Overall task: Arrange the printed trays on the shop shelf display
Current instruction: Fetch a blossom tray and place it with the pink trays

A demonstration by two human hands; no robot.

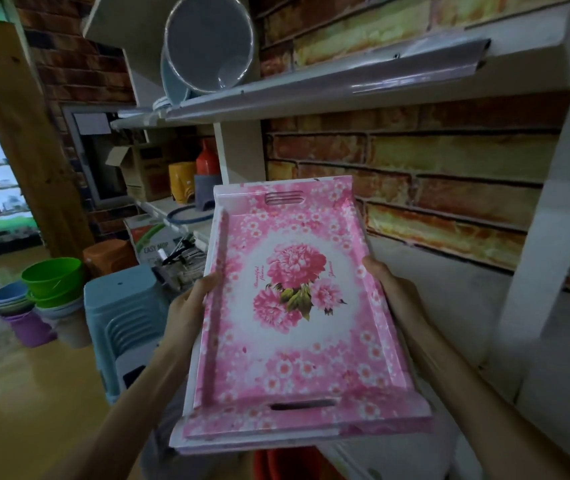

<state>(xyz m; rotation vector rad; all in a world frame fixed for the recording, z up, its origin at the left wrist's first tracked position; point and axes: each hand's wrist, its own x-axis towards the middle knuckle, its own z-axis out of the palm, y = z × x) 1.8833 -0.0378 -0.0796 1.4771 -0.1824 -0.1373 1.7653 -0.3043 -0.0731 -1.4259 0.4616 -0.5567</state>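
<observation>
A pink tray [297,358] printed with large flowers fills the middle of the view, held lengthwise in front of me with its slotted handles at the near and far ends. A second white-edged tray [207,445] lies stacked under it. My left hand [190,306] grips the left long rim, thumb on top. My right hand [392,289] grips the right long rim. The stack hangs in the air in front of the white shelf unit [526,282] with its brick-patterned back panel.
An upper shelf [311,95] carries a wrapped grey bucket [203,46]. To the left stand stacked blue stools [120,317], green and purple basins [51,282], an Easy Mop box [151,244] and a shelf with cartons and plastic ware [179,181].
</observation>
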